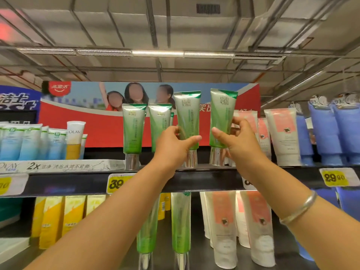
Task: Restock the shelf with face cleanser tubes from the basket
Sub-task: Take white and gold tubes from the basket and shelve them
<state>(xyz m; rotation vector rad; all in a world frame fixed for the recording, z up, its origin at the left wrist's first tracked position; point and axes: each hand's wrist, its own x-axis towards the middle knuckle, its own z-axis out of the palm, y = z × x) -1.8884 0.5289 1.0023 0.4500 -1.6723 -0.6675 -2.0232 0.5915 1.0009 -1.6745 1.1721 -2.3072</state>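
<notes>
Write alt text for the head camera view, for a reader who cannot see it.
Two bare hands each hold a green cleanser tube upright, cap down, at the top shelf: the left hand grips the left tube, the right hand the right tube. Two matching green tubes stand to their left, pink-labelled white tubes to the right.
</notes>
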